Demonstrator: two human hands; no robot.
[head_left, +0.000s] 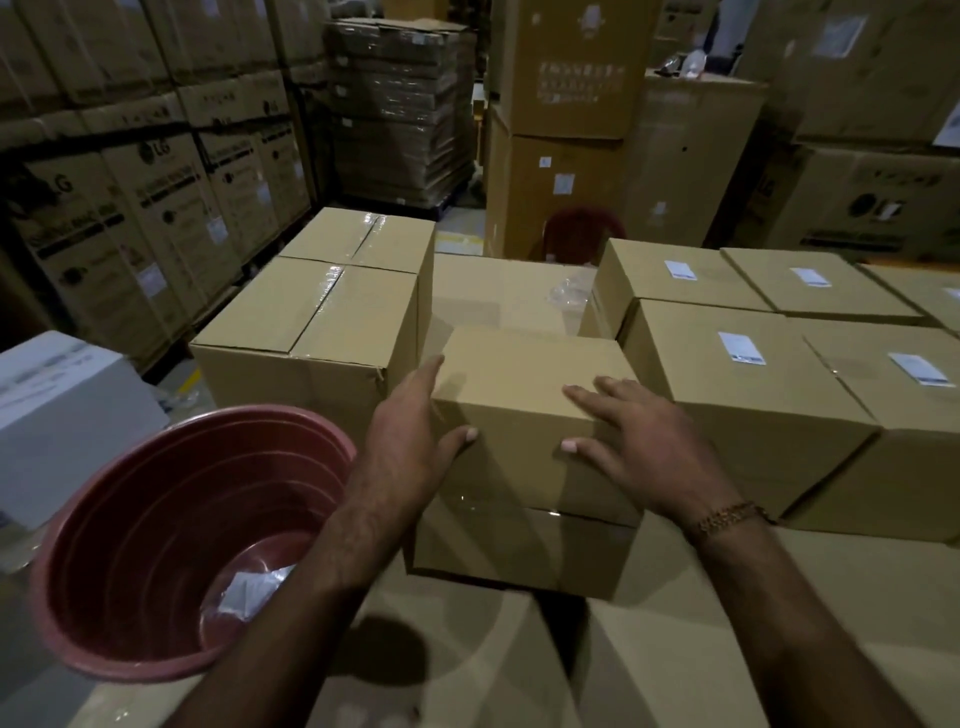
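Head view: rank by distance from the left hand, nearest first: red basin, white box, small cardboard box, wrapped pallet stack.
1. small cardboard box: left hand touches its left side.
2. red basin: just left of the hand.
3. white box: far left.
4. wrapped pallet stack: back of the aisle.

i'm seeing plain tan cardboard on the small box (524, 395), no print on it. the tub (171, 519) beside it reads dusty red, ringed with stepped bands inside. the right-hand boxes (753, 415) are the same tan, each with a white label (742, 348). the far-left box (62, 415) is white with grey lettering. the stacked cartons (156, 208) are brown with black print. there's a gold bracelet (727, 517).
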